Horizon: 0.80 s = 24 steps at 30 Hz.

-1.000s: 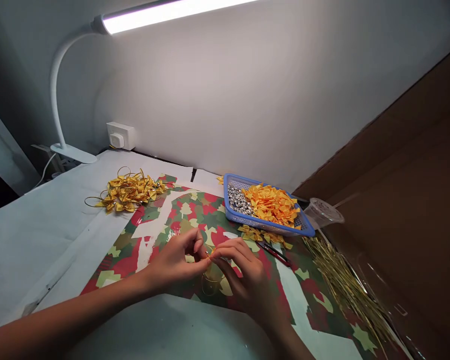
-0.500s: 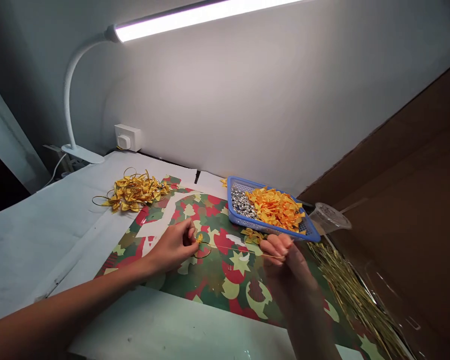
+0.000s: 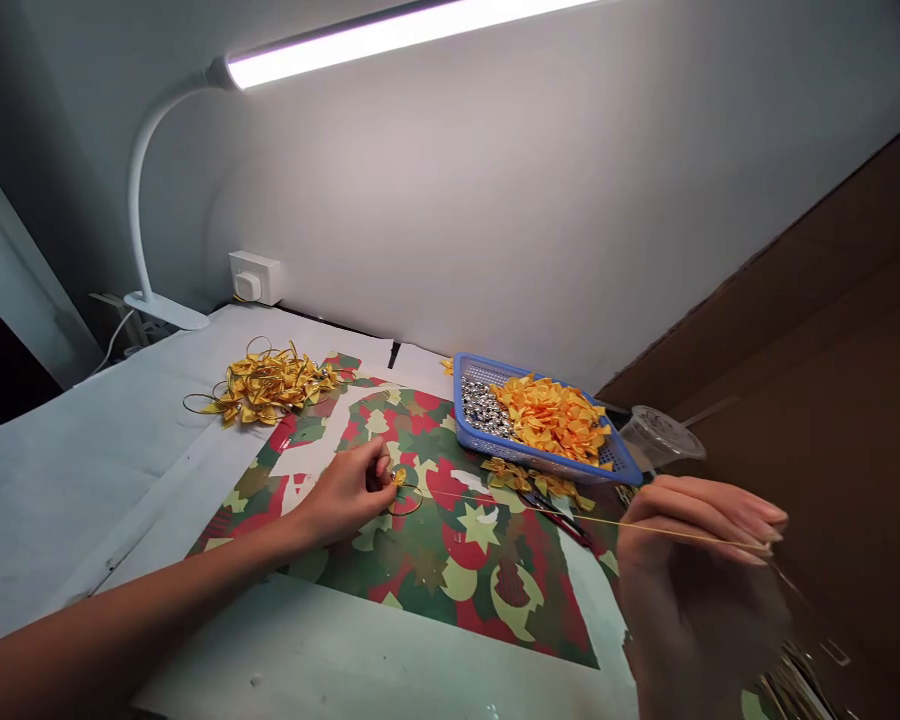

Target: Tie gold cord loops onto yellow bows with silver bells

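Note:
Above the patterned sheet, my left hand (image 3: 349, 490) is closed in a pinch on a small yellow ribbon bow (image 3: 400, 478). A round loop of gold cord (image 3: 414, 512) hangs from that bow. From it a thin yellow thread (image 3: 585, 517) runs straight and taut to the right. My right hand (image 3: 697, 575) pinches the far part of this thread between thumb and fingers, raised over the table's right side. A short tail of thread trails beyond its fingertips. Between the hands, more yellow bows (image 3: 529, 478) lie beside a dark and red tool, perhaps scissors (image 3: 559, 517).
A blue basket (image 3: 461, 425) holds silver bells and yellow ribbon pieces. Finished-looking bows with cord loops (image 3: 270, 385) are heaped at the left. A clear plastic cup (image 3: 664, 440) and gold cords (image 3: 791, 685) are at the right. A lamp (image 3: 139, 200) stands behind.
My right hand has swung right and toward me, drawing out the thread, so the stretch between the hands is longer. The dark and red tool is now uncovered. My left hand stays put.

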Tool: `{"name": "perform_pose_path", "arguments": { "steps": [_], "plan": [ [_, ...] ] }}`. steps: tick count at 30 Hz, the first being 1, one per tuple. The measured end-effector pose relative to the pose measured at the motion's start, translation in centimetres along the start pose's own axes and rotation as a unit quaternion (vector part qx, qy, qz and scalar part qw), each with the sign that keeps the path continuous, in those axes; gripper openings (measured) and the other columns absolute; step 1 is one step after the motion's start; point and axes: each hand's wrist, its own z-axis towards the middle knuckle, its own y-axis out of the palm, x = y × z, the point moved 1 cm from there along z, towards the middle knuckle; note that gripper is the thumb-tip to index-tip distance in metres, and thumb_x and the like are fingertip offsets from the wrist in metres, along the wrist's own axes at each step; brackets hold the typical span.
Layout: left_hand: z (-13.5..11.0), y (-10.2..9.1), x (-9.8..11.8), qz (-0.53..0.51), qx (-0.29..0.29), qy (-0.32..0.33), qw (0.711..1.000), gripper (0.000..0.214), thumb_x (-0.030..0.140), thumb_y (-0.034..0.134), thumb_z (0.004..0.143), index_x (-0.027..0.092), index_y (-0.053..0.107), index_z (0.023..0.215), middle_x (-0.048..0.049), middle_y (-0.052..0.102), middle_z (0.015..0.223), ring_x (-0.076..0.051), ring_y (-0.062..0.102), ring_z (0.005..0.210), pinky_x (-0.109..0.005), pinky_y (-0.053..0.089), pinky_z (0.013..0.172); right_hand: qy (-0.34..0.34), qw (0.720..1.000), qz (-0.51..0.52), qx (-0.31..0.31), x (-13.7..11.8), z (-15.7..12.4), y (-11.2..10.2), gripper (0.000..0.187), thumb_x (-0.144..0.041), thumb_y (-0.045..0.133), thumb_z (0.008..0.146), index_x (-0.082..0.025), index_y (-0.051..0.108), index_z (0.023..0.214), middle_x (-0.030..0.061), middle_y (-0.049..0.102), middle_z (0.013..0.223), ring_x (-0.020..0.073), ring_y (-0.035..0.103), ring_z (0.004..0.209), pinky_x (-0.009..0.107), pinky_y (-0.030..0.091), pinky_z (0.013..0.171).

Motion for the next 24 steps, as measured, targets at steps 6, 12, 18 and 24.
{"name": "perform_pose_path", "arguments": {
  "steps": [6, 12, 18, 24],
  "plan": [
    [0.0, 0.0, 0.1, -0.011, -0.003, 0.000, 1.000, 0.027, 0.024, 0.054, 0.071, 0.022, 0.028, 0.065, 0.0083, 0.035, 0.059, -0.009, 0.036, 0.051, -0.021, 0.030, 0.049, 0.136, 0.971, 0.190, -0.044, 1.6, -0.4, 0.6, 0.054, -0.052, 0.010, 0.091, -0.023, 0.024, 0.048, -0.0054, 0.001, 0.058, 0.0080, 0.004, 0.047, 0.023, 0.005, 0.042],
    [-0.3, 0.6, 0.1, -0.012, -0.022, 0.014, 1.000, 0.028, 0.028, 0.055, 0.074, 0.022, 0.029, 0.066, 0.0073, 0.039, 0.060, -0.009, 0.040, 0.051, -0.022, 0.030, 0.049, 0.077, 0.791, 0.567, -0.216, 1.6, -2.6, 3.5, 0.027, -0.039, 0.068, 0.080, -0.024, 0.055, 0.062, -0.0036, 0.043, 0.049, 0.0124, 0.045, 0.048, 0.024, 0.040, 0.043],
    [-0.9, 1.1, 0.6, 0.074, -0.034, 0.078, 0.994, 0.025, 0.023, 0.051, 0.077, 0.022, 0.029, 0.064, 0.0068, 0.036, 0.059, -0.010, 0.034, 0.053, -0.023, 0.027, 0.049, 0.085, 0.831, 0.475, -0.276, -0.5, -4.3, 5.0, 0.012, -0.032, 0.061, 0.086, -0.022, 0.064, 0.079, 0.0003, 0.063, 0.069, 0.0128, 0.056, 0.060, 0.024, 0.046, 0.053],
    [-1.1, 1.1, 1.1, 0.057, -0.026, 0.086, 0.994, 0.025, 0.023, 0.050, 0.077, 0.021, 0.029, 0.063, 0.0076, 0.034, 0.057, -0.010, 0.032, 0.052, -0.022, 0.026, 0.049, -0.026, 0.909, 0.281, -0.307, -0.9, -4.9, 6.3, 0.011, -0.024, 0.060, 0.085, -0.021, 0.064, 0.075, 0.0060, 0.063, 0.090, 0.0199, 0.062, 0.088, 0.034, 0.051, 0.078]
  ]
}}
